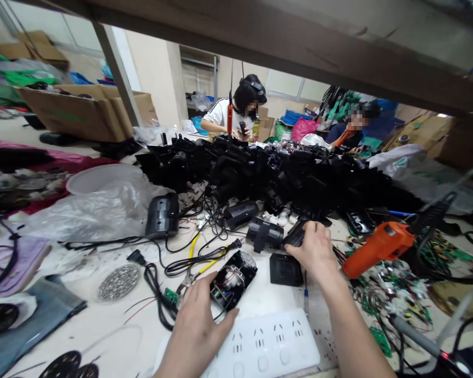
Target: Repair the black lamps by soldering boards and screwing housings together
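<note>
My left hand (199, 328) rests low in the middle, its fingers curled round the near end of an open black housing (233, 278) with wires and a round part showing inside. My right hand (314, 251) reaches further out and is closed on a black plastic part (295, 237) at the foot of a long heap of black housings (268, 173). A black cylindrical part (265, 234) lies just left of that hand, and a black square cover (286, 270) lies below it.
A white power strip (260, 344) lies at the near edge. An orange electric screwdriver (376, 248) hangs to the right over green circuit boards (390, 302). Cables, yellow-handled pliers (199, 262), a round metal disc (119, 282) and plastic bags (90, 210) lie left. Two people work across the table.
</note>
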The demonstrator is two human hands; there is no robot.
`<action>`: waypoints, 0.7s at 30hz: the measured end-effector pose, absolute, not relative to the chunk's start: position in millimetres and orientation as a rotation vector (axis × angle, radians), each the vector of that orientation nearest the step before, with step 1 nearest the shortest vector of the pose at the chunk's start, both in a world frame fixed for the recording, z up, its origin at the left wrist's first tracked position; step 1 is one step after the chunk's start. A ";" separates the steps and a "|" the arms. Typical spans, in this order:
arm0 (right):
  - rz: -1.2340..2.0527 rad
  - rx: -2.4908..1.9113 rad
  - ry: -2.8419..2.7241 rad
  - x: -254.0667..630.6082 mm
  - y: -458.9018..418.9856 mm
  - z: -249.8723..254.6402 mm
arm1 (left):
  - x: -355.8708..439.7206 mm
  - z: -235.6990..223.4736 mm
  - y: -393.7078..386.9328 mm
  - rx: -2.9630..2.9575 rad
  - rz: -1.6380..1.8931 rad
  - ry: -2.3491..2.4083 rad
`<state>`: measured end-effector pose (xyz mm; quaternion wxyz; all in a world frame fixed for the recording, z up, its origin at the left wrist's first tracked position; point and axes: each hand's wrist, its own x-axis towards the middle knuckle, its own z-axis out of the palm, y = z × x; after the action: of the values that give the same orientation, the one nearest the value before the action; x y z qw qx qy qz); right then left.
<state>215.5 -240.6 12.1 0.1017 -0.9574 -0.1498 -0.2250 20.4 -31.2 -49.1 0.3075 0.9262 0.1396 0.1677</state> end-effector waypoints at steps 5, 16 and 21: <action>-0.533 -2.812 -0.467 236.2 -239.5 -3.3 | 19.9 -43.8 -32.3 2.422 0.356 0.394; -0.509 -2.634 -0.561 220.5 -241.8 -5.9 | 22.0 -35.8 -31.1 2.337 0.258 0.468; -0.467 -2.486 -0.649 165.8 -234.5 5.3 | 24.5 -29.0 -31.3 2.287 0.223 0.525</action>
<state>165.8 -234.5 5.3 0.2622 -0.9186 -0.2398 -0.1727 24.5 -31.3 -29.0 0.3824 0.8965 0.2058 0.0873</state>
